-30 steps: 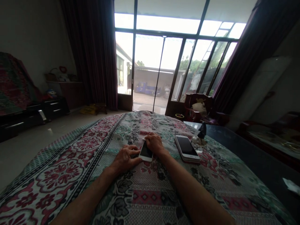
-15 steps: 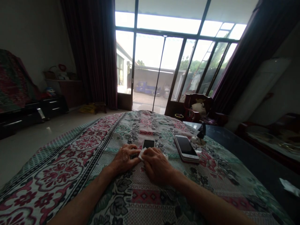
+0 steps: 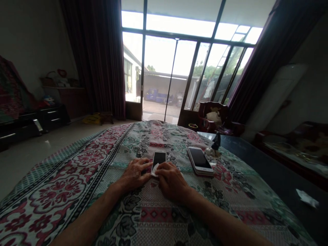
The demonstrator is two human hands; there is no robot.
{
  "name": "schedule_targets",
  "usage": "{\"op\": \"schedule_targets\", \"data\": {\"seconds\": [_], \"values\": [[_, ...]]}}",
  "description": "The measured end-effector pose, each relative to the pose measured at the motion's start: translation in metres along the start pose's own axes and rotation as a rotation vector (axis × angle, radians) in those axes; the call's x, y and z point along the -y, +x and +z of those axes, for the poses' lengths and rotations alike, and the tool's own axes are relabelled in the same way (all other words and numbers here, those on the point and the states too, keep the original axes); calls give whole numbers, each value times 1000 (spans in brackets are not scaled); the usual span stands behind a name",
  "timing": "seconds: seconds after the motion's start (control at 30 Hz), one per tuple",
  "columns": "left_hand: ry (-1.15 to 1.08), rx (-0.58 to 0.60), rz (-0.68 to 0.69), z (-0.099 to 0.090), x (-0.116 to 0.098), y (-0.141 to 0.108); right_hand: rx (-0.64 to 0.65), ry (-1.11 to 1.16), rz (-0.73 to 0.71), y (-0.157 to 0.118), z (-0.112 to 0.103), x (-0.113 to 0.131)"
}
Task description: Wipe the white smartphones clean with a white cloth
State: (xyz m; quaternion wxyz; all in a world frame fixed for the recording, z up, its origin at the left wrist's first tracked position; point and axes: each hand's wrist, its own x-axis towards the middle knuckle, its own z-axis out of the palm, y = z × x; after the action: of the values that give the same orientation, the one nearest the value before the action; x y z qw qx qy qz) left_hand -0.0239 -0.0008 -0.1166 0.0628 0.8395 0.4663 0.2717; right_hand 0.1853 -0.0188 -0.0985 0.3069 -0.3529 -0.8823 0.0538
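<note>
A small phone with a dark screen [image 3: 160,157] lies on the patterned tablecloth [image 3: 156,194] between my hands. My right hand [image 3: 171,179] pinches a crumpled white tissue [image 3: 155,168] against the phone's lower left part. Beside it on the left, my left hand [image 3: 136,173] rests with fingers spread, their tips at the phone's left edge. To the right lies a larger white phone [image 3: 200,160], face up, on top of something flat of similar size. A dark figurine on a pale base [image 3: 215,145] stands just behind that phone.
A dark table surface [image 3: 266,167] adjoins the cloth on the right, with a crumpled white paper [image 3: 306,198] on it. Beyond the cloth stand a carved wooden chair [image 3: 214,116], a glass door [image 3: 164,78] and dark curtains [image 3: 97,61].
The view has shifted slightly. My right hand and the tissue have moved a little on the small phone, and more of its screen now shows.
</note>
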Motion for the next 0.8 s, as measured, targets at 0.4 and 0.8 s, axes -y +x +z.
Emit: {"op": "schedule_targets", "data": {"seconds": [0.4, 0.8], "values": [[9, -24, -174, 3, -14, 6, -55, -123, 188, 45, 10, -46], [-7, -32, -164, 4, -12, 5, -46, -35, 116, 19, 1, -31]]}}
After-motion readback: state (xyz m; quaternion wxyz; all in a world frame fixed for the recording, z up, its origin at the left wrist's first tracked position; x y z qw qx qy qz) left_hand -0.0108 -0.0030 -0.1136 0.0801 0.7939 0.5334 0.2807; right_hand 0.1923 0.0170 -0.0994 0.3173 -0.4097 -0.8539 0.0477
